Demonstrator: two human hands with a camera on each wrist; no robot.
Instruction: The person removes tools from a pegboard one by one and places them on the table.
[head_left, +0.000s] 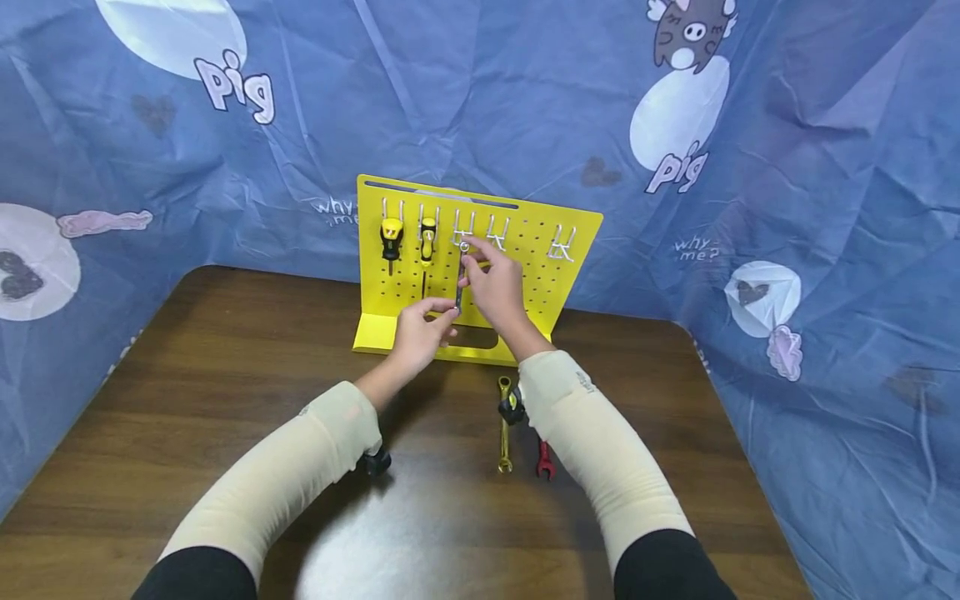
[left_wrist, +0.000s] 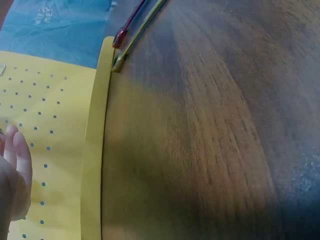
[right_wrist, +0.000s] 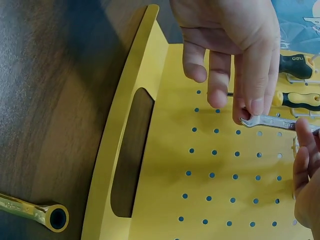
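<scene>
A silver combination wrench (head_left: 461, 279) stands nearly upright in front of the yellow pegboard (head_left: 373, 332). My left hand (head_left: 418, 335) pinches its lower, open-jawed end between thumb and finger, plain in the right wrist view. Higher up, my right hand (head_left: 498, 287) holds the same wrench near its ring end, just before a wire hook (head_left: 462, 225) on the board. In the left wrist view only part of a hand (left_wrist: 17, 175) shows at the left edge, and the wrench is almost wholly out of sight there.
Two yellow-and-black screwdrivers, a stubby one (head_left: 391, 237) and a slimmer one (head_left: 427, 242), hang on the board's left hooks. More wire hooks (head_left: 562, 242) stick out at the right. A gold wrench (head_left: 504, 437) and a red wrench (head_left: 544, 462), partly behind the right sleeve, lie on the wooden table (head_left: 247, 350).
</scene>
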